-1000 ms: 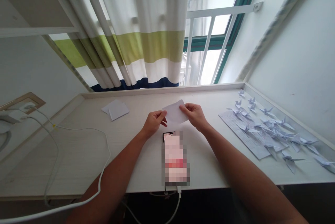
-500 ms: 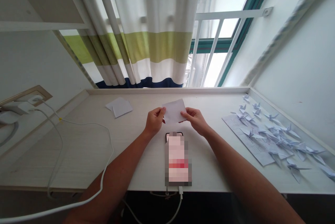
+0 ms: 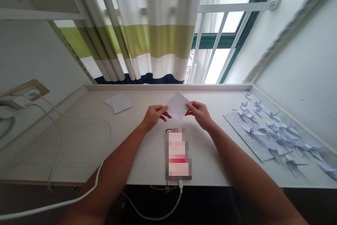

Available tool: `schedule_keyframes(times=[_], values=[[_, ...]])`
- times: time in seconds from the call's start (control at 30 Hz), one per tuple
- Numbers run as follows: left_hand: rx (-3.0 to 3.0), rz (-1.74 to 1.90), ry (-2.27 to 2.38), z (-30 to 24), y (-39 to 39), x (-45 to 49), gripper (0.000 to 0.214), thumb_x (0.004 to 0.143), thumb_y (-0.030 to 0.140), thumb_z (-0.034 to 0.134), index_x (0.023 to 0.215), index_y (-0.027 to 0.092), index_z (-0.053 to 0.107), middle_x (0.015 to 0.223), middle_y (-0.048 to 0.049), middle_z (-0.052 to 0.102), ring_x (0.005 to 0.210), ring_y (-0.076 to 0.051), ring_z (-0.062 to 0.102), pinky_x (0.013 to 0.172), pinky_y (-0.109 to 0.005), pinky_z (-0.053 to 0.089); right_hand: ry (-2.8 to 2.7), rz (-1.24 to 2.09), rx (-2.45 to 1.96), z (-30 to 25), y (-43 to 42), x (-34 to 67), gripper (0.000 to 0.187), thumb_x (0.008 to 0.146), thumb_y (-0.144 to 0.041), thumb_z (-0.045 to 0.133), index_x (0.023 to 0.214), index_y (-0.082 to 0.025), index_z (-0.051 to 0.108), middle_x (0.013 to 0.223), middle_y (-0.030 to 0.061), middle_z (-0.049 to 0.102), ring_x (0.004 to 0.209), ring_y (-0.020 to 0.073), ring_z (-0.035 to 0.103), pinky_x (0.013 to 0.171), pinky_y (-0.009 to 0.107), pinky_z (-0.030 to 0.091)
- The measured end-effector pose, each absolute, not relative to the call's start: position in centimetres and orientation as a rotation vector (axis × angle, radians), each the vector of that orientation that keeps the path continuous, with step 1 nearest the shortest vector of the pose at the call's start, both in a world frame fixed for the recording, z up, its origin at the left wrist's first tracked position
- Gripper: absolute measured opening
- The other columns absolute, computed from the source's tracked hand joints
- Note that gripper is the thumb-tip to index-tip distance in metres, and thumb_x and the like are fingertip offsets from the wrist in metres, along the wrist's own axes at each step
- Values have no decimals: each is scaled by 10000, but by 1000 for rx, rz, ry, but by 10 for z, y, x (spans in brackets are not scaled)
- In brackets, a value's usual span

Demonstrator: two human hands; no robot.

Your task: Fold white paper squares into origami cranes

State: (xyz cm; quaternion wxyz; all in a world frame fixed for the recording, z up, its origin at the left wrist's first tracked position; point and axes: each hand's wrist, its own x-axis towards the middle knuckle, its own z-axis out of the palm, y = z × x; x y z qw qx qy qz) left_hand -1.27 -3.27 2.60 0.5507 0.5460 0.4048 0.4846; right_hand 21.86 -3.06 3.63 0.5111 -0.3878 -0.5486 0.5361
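A small white square of paper (image 3: 177, 105) is held a little above the white desk (image 3: 79, 140), turned so that one corner points up. My left hand (image 3: 154, 117) pinches its left corner and my right hand (image 3: 199, 113) pinches its right corner. Both hands are closed on the sheet. Just below them a phone (image 3: 178, 154) lies flat near the desk's front edge, with a white cable plugged into its near end.
Spare white paper squares (image 3: 119, 103) lie at the back left. Several folded paper cranes (image 3: 273, 130) rest on a printed sheet (image 3: 250, 139) at the right. A white charger cable (image 3: 86, 126) loops over the left side. A striped curtain (image 3: 147, 35) and window are behind.
The paper has been turned between my hands from lying nearly level to standing like a diamond, one corner up. Both hands keep their pinch. The camera view shifted slightly.
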Motion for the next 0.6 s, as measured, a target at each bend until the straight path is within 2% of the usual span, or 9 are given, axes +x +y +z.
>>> schedule_keyframes(times=[0.07, 0.2, 0.27, 0.4, 0.47, 0.6], values=[[1285, 1140, 933, 27, -33, -14, 425, 789, 518, 760, 857, 99, 752, 742, -108, 740, 697, -234, 739, 523, -267, 526, -1314, 1324, -918, 36, -31, 218, 427, 736, -568, 811, 889, -177, 730, 814, 58, 731, 738, 199, 686, 753, 417, 622], [1249, 1180, 897, 28, -32, -14, 488, 766, 444, 803, 1122, 115, 742, 819, -106, 773, 713, -232, 749, 570, -289, 558, -1273, 1373, -859, 35, -30, 219, 382, 744, -458, 838, 1010, -207, 728, 861, 48, 748, 750, 205, 703, 784, 432, 610], [1225, 1194, 869, 28, -32, -15, 498, 766, 397, 808, 1171, 120, 730, 818, -103, 775, 722, -233, 752, 595, -302, 573, -1259, 1393, -826, 35, -30, 220, 336, 766, -428, 816, 1010, -213, 734, 858, 43, 748, 733, 197, 699, 795, 434, 602], [1199, 1181, 796, 27, -33, -18, 352, 785, 320, 765, 1066, 109, 771, 843, -117, 774, 783, -253, 760, 635, -326, 597, -1271, 1396, -835, 35, -30, 221, 205, 812, -384, 736, 910, -205, 741, 827, 40, 729, 783, 205, 692, 814, 426, 586], [1238, 1168, 784, 26, -34, -18, 292, 792, 288, 732, 1015, 107, 787, 879, -125, 774, 797, -250, 756, 647, -337, 607, -1288, 1368, -854, 37, -30, 221, 170, 828, -367, 691, 869, -206, 729, 893, 51, 737, 860, 219, 684, 827, 419, 575], [1367, 1196, 833, 24, -34, -15, 241, 798, 254, 693, 961, 117, 805, 912, -121, 775, 787, -223, 736, 642, -344, 624, -1363, 1342, -900, 42, -31, 223, 265, 881, -445, 619, 825, -192, 673, 1034, 100, 755, 952, 243, 667, 855, 423, 548]])
